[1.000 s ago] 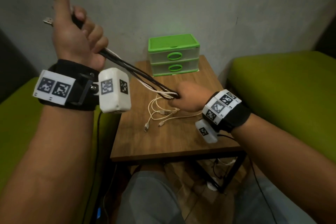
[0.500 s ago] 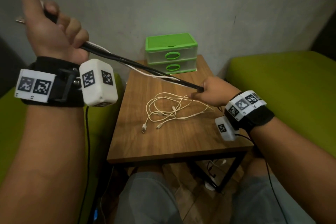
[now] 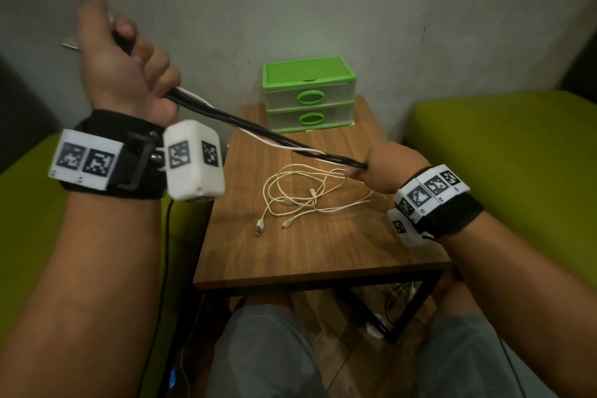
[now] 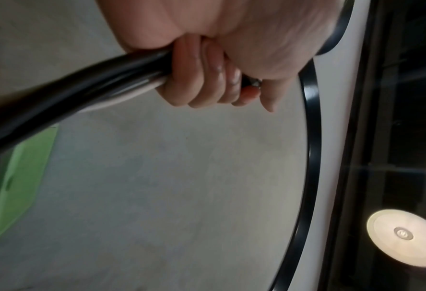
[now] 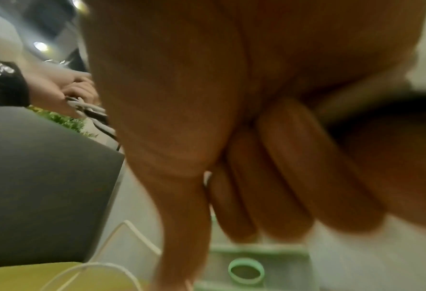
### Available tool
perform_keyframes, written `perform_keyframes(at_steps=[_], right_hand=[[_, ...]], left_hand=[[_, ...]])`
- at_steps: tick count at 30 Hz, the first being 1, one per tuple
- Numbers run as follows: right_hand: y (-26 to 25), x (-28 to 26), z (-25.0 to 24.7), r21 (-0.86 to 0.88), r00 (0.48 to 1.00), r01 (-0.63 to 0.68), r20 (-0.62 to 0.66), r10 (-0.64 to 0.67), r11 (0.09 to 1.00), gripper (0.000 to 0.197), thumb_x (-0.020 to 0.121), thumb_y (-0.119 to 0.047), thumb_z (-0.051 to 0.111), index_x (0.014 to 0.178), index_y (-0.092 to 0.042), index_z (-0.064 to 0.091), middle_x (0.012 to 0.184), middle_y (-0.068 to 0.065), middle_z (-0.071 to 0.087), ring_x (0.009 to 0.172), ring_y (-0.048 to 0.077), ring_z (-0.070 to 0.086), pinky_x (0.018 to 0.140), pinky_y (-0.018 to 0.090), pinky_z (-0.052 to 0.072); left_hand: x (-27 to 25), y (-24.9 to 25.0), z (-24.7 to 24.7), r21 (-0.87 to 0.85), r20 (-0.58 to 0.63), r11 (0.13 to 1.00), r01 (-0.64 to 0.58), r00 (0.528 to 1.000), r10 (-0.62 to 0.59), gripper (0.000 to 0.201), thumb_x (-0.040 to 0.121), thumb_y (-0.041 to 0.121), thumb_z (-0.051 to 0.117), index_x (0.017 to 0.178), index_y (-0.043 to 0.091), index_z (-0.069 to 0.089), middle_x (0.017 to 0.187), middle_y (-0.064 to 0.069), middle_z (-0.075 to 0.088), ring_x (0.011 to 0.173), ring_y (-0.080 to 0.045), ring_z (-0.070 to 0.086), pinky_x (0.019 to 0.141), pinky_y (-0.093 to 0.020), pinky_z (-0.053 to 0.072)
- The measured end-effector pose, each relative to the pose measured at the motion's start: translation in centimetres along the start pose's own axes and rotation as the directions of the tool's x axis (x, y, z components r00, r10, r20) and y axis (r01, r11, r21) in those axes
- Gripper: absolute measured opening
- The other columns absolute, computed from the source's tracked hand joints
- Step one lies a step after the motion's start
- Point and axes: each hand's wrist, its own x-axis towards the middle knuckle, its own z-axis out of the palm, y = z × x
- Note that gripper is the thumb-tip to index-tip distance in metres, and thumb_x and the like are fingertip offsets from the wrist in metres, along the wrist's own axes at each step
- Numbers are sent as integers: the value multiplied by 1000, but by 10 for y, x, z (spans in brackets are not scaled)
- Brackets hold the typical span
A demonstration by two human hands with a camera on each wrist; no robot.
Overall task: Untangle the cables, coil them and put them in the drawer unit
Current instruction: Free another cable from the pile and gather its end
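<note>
- fingers point(image 4: 202, 86) of the left hand point(image 3: 122, 68) are curled tight round the bundle of black and white cables point(image 3: 258, 136), with the thumb sticking straight up; a metal plug tip point(image 3: 71, 44) pokes out past the far side of the fist.
- right hand point(image 3: 391, 168) is closed in a fist on the other end of that bundle, over the right edge of the bench point(image 3: 323, 255); the right wrist view is blurred but shows its fingers point(image 5: 294, 167) folded in against the palm with a dark cable point(image 5: 381, 102) running out of the grip.
- between the two hands the bundle is drawn out nearly straight, its long axis slanting from high beyond the bench's left edge down to low at the right edge, clear of the wood.
- loose cream cable point(image 3: 300, 194) lies in tangled loops on the middle of the bench, below the stretched bundle; two of its plugs point toward the near edge, and part of it runs off toward the right hand.
- green drawer unit point(image 3: 308, 95) stands at the far edge of the bench against the wall, both drawers closed, handles facing the near edge.
- green seats point(image 3: 504, 152) flank the bench on both sides.
</note>
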Motion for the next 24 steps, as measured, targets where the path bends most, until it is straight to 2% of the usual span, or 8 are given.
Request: perform_keyframes(at_steps=[2,5,7,9,12,15,19,24], right_hand=[[-2,-8,-4,-94,993,-49,98,59,994,40,84,-48,71,105,-14,64,81,0,60,78,20,61,72,35,52],[-11,-23,-18,64,967,72,241,-85,995,79,62,-51,86,128,-29,48,109,-4,62,99,22,61,86,40,53],[-29,-34,-29,243,941,288,110,-321,926,95,60,-55,86,140,-35,39,133,-8,55,116,18,56,98,42,49],[-53,-41,-35,343,888,447,-55,-457,826,96,64,-62,82,145,-32,38,139,-11,53,121,12,54,101,37,46],[-76,-43,-26,406,862,495,-116,-494,768,61,76,-63,73,119,-23,59,103,-7,68,86,7,64,77,28,52],[-71,-40,-7,510,890,433,-112,-441,744,38,95,-50,59,72,-19,58,56,-7,52,42,1,46,45,17,35],[-50,-44,9,467,931,362,-150,-332,807,46,95,-47,59,58,-21,50,49,-6,46,40,5,43,43,22,28],[-27,-33,15,283,972,216,-153,-178,934,41,94,-47,60,64,-18,56,60,-1,51,54,12,49,47,28,28]], left_hand=[[-8,-11,7,53,4,998,25,1000,-26,52,98,59,50,61,24,45,53,6,22,44,-9,16,38,-23,16],[-14,-25,9,81,43,996,30,998,-34,50,98,58,52,62,23,47,53,5,24,45,-10,17,40,-24,18],[-17,-27,14,79,50,996,44,998,-48,49,98,57,51,63,23,47,53,5,24,45,-10,18,39,-24,19],[-21,-30,20,64,73,997,39,996,-44,50,99,56,50,63,23,47,52,5,24,43,-11,18,38,-24,19],[-26,-30,29,61,100,998,25,995,-31,51,101,55,47,62,23,45,51,5,22,42,-11,17,38,-25,17],[-31,-26,26,80,101,997,3,995,-11,51,102,53,47,61,23,44,53,4,21,45,-12,14,39,-26,17],[-35,-29,14,70,92,997,14,996,-20,51,102,51,47,60,23,44,54,4,20,45,-12,14,39,-26,16],[-35,-35,3,43,73,999,21,997,-24,50,101,50,49,61,23,40,52,5,19,44,-13,12,39,-26,15]])
